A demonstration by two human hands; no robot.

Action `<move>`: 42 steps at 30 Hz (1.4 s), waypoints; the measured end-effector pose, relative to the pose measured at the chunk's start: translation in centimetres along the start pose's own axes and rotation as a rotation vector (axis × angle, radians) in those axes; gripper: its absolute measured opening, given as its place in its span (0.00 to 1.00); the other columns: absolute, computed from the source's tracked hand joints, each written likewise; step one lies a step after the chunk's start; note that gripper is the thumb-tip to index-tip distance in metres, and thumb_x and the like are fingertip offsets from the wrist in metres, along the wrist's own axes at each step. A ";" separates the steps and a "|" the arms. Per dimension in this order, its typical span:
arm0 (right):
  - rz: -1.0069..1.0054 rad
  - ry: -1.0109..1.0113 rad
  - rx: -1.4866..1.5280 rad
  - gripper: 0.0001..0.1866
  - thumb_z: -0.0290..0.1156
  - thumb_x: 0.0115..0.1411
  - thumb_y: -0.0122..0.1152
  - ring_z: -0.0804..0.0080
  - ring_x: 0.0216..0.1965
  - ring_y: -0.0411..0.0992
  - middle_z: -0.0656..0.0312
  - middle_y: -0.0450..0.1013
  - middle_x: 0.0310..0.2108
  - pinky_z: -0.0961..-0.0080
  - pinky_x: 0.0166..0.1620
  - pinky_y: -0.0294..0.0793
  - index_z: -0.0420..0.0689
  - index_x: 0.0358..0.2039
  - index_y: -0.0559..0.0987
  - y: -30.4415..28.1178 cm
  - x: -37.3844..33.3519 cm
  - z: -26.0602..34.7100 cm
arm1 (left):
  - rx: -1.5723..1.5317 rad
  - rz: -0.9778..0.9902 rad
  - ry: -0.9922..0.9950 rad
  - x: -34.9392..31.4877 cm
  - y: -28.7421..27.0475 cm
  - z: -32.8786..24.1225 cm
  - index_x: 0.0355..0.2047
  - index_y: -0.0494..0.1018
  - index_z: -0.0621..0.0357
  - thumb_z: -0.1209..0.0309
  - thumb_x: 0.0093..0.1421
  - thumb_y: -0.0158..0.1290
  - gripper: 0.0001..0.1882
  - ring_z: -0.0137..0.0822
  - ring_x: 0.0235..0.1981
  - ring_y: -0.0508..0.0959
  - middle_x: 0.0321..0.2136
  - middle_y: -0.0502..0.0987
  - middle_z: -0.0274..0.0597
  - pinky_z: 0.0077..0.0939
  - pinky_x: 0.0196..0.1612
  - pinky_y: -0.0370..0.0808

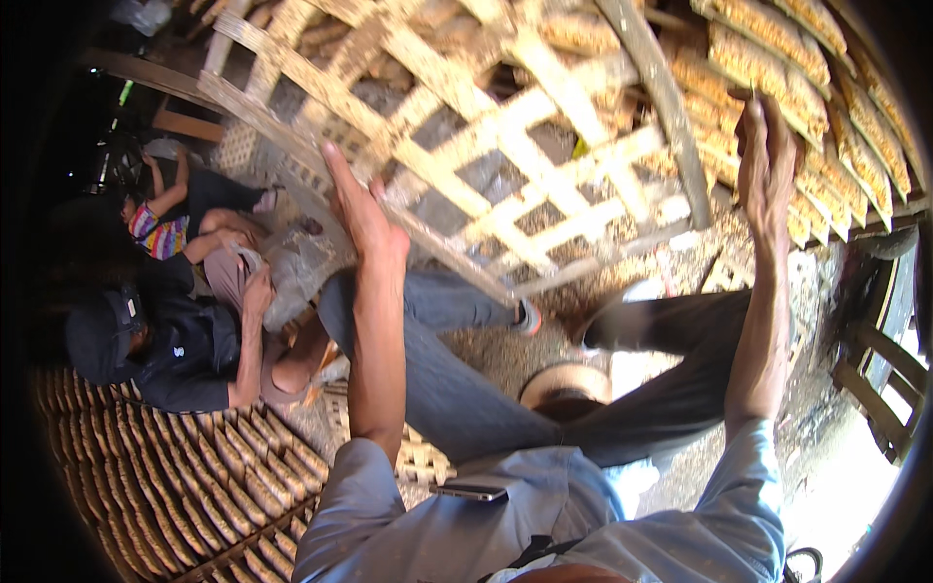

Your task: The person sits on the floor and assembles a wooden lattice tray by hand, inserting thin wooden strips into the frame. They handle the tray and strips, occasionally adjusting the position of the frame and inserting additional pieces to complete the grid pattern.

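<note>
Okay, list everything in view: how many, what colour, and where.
Lattice panel: one, pale tan, upper centre
Right slabs: many, golden brown, upper right
Left slabs: many, brown, lower left
Capped person: one, dark clothing, left
Second person: one, multicoloured stripes, upper left
Plastic bag: one, clear, beside capped person
Round object: one, tan, centre
Phone: one, dark, lower centre
Wooden slats: several, brown, right edge
Shirt: one, blue, bottom centre
Legs: two, dark trousers, centre
Left hand: one, bare, at panel's left edge
Right hand: one, bare, near right slabs
</note>
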State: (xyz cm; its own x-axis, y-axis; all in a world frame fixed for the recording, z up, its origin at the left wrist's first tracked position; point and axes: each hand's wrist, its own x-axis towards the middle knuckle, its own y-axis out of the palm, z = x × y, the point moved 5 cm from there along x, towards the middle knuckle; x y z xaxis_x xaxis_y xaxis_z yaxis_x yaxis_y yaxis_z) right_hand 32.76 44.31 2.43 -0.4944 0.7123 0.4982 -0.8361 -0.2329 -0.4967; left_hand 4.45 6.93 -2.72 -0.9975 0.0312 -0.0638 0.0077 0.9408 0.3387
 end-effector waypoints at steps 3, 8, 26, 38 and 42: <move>-0.024 0.112 0.145 0.18 0.42 0.75 0.47 0.66 0.29 0.68 0.53 0.73 0.28 0.65 0.36 0.70 0.40 0.49 0.78 -0.2 -0.6 0.7 | 0.047 0.015 -0.049 -1.1 1.1 -0.6 0.57 0.70 0.63 0.39 0.67 0.54 0.37 0.24 0.35 0.72 0.43 0.74 0.33 0.20 0.41 0.71; -0.010 -0.164 0.059 0.14 0.33 0.72 0.56 0.68 0.27 0.71 0.57 0.72 0.25 0.67 0.35 0.71 0.37 0.49 0.82 1.0 -1.7 4.8 | 0.075 -0.093 -0.016 -2.8 1.8 -1.1 0.42 0.72 0.57 0.41 0.66 0.57 0.28 0.23 0.25 0.64 0.31 0.69 0.30 0.20 0.28 0.65; -0.011 -0.248 -0.154 0.08 0.24 0.58 0.64 0.63 0.28 0.82 0.57 0.83 0.34 0.68 0.32 0.79 0.44 0.38 0.84 -1.1 -0.5 4.1 | 0.260 0.235 0.194 -5.2 3.9 0.5 0.25 0.73 0.55 0.52 0.67 0.61 0.22 0.19 0.17 0.63 0.15 0.63 0.24 0.21 0.24 0.65; 0.256 -0.317 -0.241 0.05 0.27 0.59 0.63 0.55 0.28 0.81 0.58 0.81 0.30 0.60 0.31 0.79 0.47 0.35 0.84 1.8 -1.6 4.5 | 0.247 0.160 0.177 -5.1 3.6 -0.3 0.27 0.74 0.57 0.51 0.66 0.62 0.23 0.21 0.18 0.64 0.18 0.67 0.27 0.21 0.25 0.66; 0.430 -0.269 -0.373 0.05 0.27 0.59 0.63 0.55 0.30 0.81 0.56 0.82 0.30 0.60 0.33 0.79 0.47 0.35 0.84 2.7 -2.3 3.4 | 0.250 0.176 0.178 -5.4 3.8 -0.3 0.27 0.74 0.58 0.52 0.66 0.63 0.22 0.21 0.18 0.63 0.18 0.67 0.27 0.21 0.24 0.65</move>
State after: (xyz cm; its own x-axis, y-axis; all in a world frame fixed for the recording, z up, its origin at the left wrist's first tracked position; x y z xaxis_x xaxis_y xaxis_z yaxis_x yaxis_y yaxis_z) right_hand 30.84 39.81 2.36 -0.8513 0.4031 0.3359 -0.4336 -0.1800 -0.8830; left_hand 9.81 10.24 -0.76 -0.9757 0.1619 0.1477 0.1761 0.9804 0.0886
